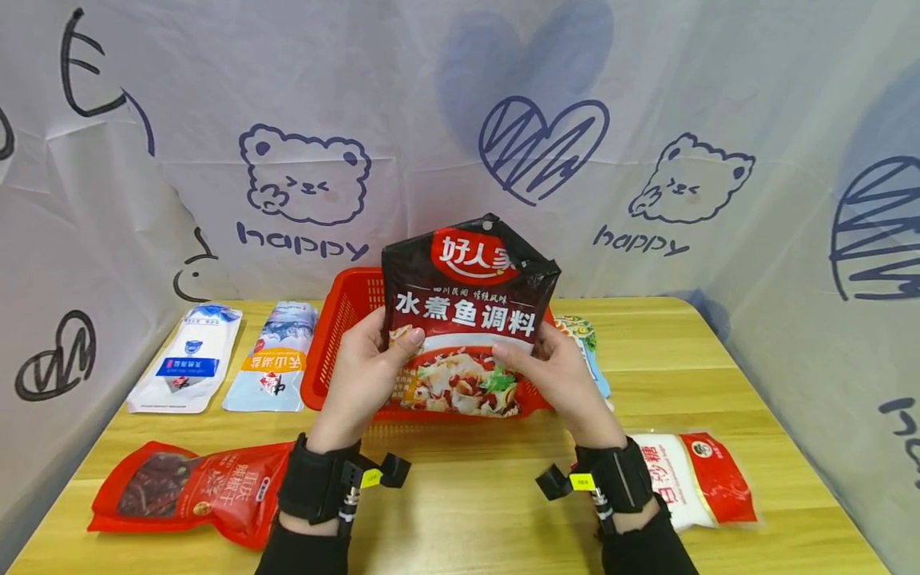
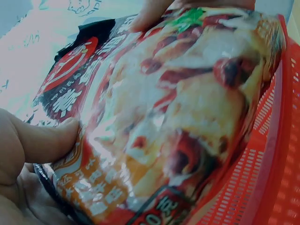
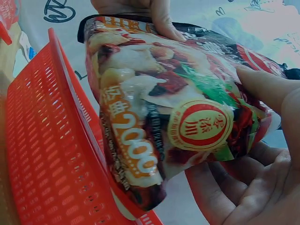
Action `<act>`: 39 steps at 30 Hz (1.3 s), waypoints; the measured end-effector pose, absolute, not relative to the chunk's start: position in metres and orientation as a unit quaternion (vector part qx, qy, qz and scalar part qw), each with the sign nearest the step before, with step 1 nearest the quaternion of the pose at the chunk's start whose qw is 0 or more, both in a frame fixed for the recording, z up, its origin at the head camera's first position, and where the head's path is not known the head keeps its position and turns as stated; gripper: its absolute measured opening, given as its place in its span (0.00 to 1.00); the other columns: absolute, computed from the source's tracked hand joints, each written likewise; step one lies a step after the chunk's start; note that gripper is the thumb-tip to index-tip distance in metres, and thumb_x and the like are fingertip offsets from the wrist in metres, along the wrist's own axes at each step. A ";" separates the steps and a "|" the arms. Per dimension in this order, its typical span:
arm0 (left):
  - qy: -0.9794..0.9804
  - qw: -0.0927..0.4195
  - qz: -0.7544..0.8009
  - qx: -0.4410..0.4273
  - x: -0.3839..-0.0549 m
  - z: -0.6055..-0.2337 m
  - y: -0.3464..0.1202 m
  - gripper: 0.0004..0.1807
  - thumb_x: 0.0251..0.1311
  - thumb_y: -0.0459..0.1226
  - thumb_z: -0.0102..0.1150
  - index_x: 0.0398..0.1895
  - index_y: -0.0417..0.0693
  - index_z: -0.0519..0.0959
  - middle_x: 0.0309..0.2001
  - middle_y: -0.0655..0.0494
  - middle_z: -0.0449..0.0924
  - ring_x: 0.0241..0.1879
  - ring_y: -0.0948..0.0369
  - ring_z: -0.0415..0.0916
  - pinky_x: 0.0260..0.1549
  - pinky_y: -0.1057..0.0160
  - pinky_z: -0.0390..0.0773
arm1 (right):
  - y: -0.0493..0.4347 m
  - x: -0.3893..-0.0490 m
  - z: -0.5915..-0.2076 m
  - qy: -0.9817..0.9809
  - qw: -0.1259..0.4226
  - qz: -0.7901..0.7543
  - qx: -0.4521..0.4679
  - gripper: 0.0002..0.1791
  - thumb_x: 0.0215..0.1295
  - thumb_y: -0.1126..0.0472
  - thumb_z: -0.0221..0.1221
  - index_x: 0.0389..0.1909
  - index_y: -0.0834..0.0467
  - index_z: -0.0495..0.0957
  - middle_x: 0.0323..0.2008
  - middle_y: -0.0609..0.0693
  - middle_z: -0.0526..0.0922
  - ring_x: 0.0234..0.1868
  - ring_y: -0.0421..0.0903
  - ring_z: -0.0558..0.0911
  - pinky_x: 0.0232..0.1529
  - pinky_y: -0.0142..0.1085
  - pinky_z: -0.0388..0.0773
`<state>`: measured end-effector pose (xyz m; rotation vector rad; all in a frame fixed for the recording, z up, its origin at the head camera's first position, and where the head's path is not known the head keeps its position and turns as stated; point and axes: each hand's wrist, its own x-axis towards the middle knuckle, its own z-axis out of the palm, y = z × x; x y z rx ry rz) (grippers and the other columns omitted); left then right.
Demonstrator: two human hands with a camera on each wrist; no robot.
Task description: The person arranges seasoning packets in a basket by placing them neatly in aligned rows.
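A black and red seasoning packet (image 1: 460,319) with a picture of a fish dish is held up in front of the red basket (image 1: 316,375). My left hand (image 1: 362,371) grips its left edge, thumb on the printed front and fingers behind. On the opposite edge my right hand (image 1: 568,379) holds it the same way. The packet's top is bent back at the right corner. In the right wrist view, the packet's lower part (image 3: 164,89) overlaps the basket's rim. Most of the basket's inside is hidden behind the packet.
Left of the basket lie a white salt bag (image 1: 188,359) and a light blue salt bag (image 1: 275,359). A red dried chili bag (image 1: 194,491) lies front left, a white and red sugar bag (image 1: 704,479) front right. A green-blue packet (image 1: 585,343) shows behind my right hand.
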<state>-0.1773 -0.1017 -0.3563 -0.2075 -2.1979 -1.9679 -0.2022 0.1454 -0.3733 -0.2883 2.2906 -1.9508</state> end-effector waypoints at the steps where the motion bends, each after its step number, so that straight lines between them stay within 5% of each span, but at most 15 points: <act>1: -0.737 0.096 -0.666 -0.069 -0.177 -0.356 -0.101 0.16 0.71 0.32 0.62 0.59 0.38 0.78 0.47 0.42 0.86 0.40 0.54 0.84 0.41 0.64 0.85 | 0.145 -0.202 -0.373 0.758 0.059 -0.643 -0.095 0.32 0.69 0.51 0.68 0.69 0.57 0.72 0.59 0.57 0.82 0.56 0.55 0.80 0.54 0.43 0.82; 9: -0.725 0.115 -0.677 -0.050 -0.176 -0.354 -0.098 0.17 0.73 0.33 0.61 0.61 0.39 0.77 0.53 0.43 0.85 0.46 0.52 0.83 0.46 0.62 0.85 | 0.140 -0.202 -0.375 0.766 0.075 -0.629 -0.112 0.32 0.68 0.54 0.70 0.70 0.56 0.71 0.60 0.57 0.82 0.56 0.55 0.82 0.58 0.46 0.81; 22: -0.725 0.042 -0.684 -0.071 -0.176 -0.352 -0.109 0.24 0.72 0.38 0.63 0.68 0.42 0.73 0.58 0.43 0.82 0.52 0.51 0.81 0.52 0.59 0.83 | 0.146 -0.201 -0.375 0.780 0.017 -0.612 -0.127 0.26 0.69 0.57 0.69 0.66 0.55 0.77 0.57 0.54 0.85 0.53 0.53 0.82 0.54 0.45 0.81; 39: -0.700 0.036 -0.707 -0.089 -0.168 -0.343 -0.128 0.22 0.71 0.36 0.62 0.65 0.39 0.72 0.55 0.37 0.81 0.45 0.53 0.85 0.43 0.57 0.87 | 0.174 -0.202 -0.369 0.768 0.051 -0.605 -0.206 0.28 0.71 0.63 0.66 0.69 0.61 0.71 0.58 0.62 0.83 0.49 0.49 0.86 0.49 0.42 0.85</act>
